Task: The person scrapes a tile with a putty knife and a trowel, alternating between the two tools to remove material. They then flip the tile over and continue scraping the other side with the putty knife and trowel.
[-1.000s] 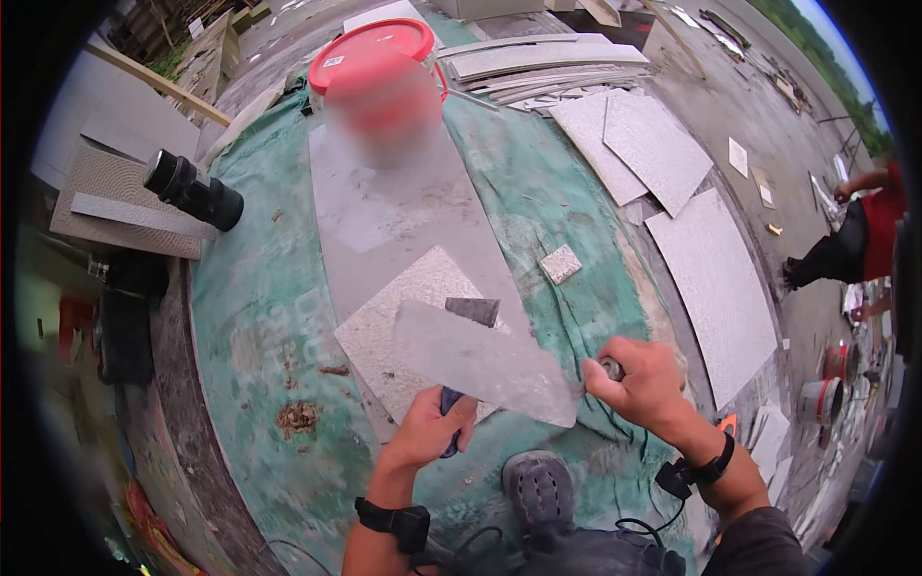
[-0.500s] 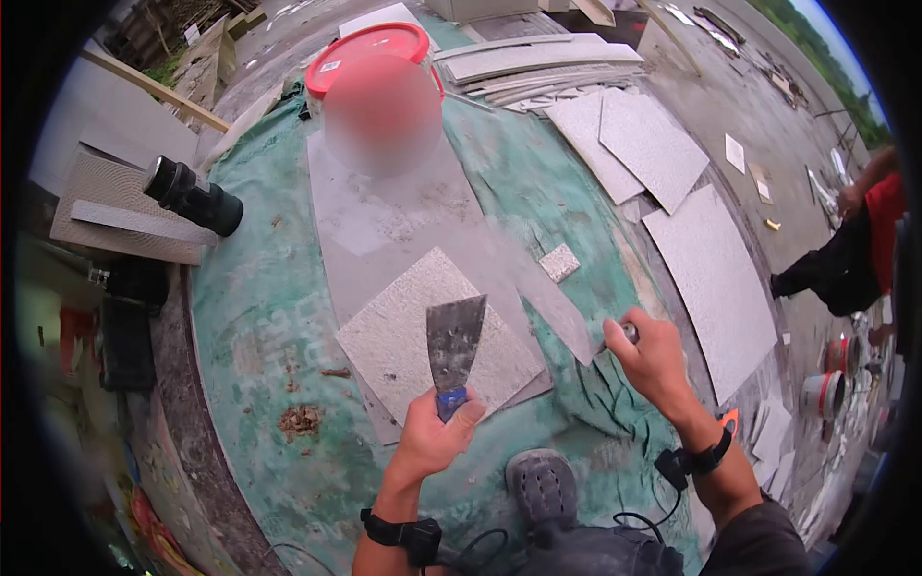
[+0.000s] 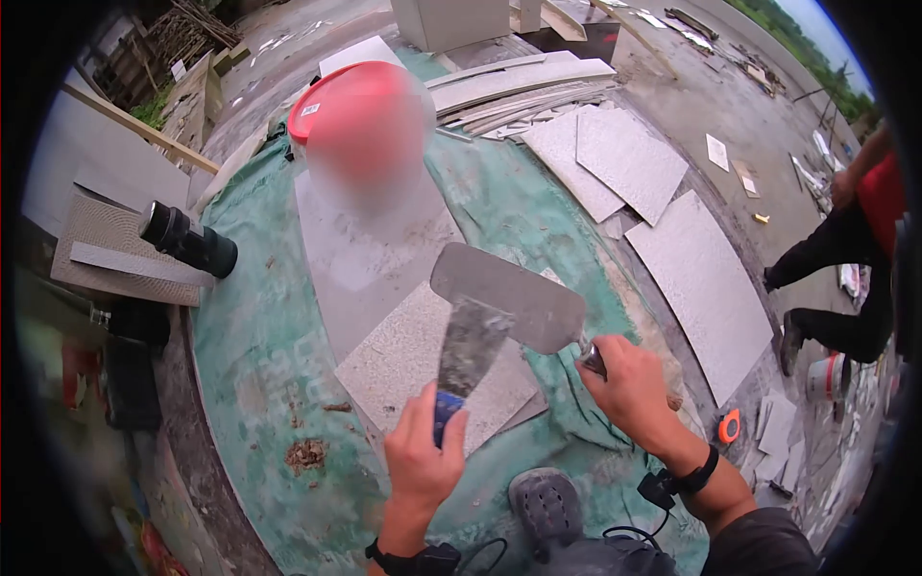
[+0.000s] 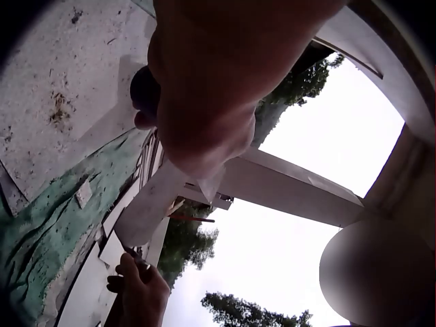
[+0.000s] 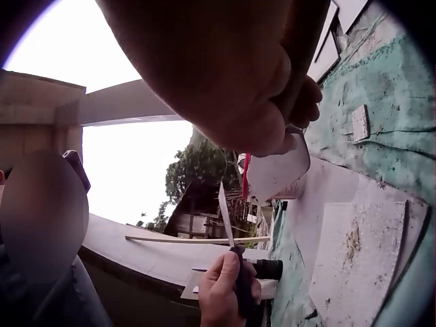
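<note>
In the head view my left hand (image 3: 423,456) grips the blue handle of a putty knife (image 3: 471,346), its smeared blade pointing up and away. My right hand (image 3: 629,389) holds the handle of a wide trowel (image 3: 509,298) with rounded corners. The trowel's blade reaches leftward, and the putty knife's tip overlaps it in this view. Below both tools lies a square rough-faced tile (image 3: 384,379) with crumbs on it, on a long grey board (image 3: 360,259). In the right wrist view the putty knife's blade (image 5: 227,214) stands edge-on above the left hand.
A bucket with a red lid (image 3: 322,106) stands at the board's far end. A black cylinder (image 3: 187,240) lies left on the green cloth (image 3: 240,355). Large tiles (image 3: 706,288) and an orange tape measure (image 3: 730,425) lie right. Another person (image 3: 845,250) stands at far right.
The trowel swept right, off the putty knife, then came back left and turned its broad face toward me. The putty knife rose and tilted right. The other person has shifted their legs.
</note>
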The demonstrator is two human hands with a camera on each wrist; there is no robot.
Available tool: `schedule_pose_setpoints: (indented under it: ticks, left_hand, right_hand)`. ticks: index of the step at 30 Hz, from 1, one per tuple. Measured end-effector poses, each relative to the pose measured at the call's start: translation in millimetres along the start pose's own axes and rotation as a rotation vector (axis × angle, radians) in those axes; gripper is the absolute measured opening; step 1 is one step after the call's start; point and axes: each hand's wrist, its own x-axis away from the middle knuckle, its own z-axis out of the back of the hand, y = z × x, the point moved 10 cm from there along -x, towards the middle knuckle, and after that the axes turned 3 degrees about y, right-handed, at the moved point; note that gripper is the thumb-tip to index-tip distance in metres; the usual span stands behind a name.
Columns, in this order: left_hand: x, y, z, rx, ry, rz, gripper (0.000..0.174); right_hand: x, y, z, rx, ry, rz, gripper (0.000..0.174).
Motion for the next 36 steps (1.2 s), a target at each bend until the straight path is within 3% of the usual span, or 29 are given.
schedule_pose_setpoints:
  ticks: [3,5,7,14,16,18,21,25,28,30,36]
  left_hand:
    - [11.9,7.2,-25.1,0.078,-0.025,0.105,0.046]
    - [32.3,-18.4,-56.7,0.404,-0.099,0.468,0.045]
    - [36.2,-17.7,-64.7,0.372,-0.047,0.455,0.045]
    - [51.1,-9.3,-102.2,0.453,-0.048,0.431,0.051]
    - [47.4,-2.4,-102.8,0.428,-0.003,0.346,0.051]
    - [51.5,-10.5,-109.2,0.586,0.029,0.526,0.043]
    - [45.8,-10.6,-112.3,0.675,-0.022,0.575,0.041]
    - [43.8,-14.3,-116.6,0.626,-0.081,0.488,0.048]
    - [36.6,-8.7,-117.9,0.699,-0.095,0.507,0.048]
    - [31.6,-2.0,-111.6,0.795,-0.085,0.631,0.046]
    - [13.7,-1.7,-102.9,0.840,-0.044,0.642,0.037]
  right_hand:
    - [4.7,-10.4,-3.0,-0.027,0.002,0.014,0.028]
    - [8.3,-17.1,-2.5,-0.045,0.035,0.011,0.030]
    - [16.5,-12.6,-11.4,-0.213,-0.007,-0.068,0.033]
    - [25.8,-19.8,-28.8,-0.275,-0.045,-0.047,0.034]
    - [25.6,-21.3,-31.2,-0.285,-0.054,-0.043,0.034]
    - [24.4,-22.2,-33.6,-0.306,-0.061,-0.050,0.034]
    - [23.8,-23.3,-35.0,-0.326,-0.066,-0.062,0.034]
    - [21.6,-24.9,-36.7,-0.314,-0.056,-0.037,0.034]
    - [17.8,-29.1,-34.0,-0.276,-0.034,-0.019,0.033]
    - [13.1,-33.2,-33.2,-0.264,-0.029,-0.012,0.033]
    - [-2.8,-45.7,-29.9,-0.238,-0.005,0.003,0.034]
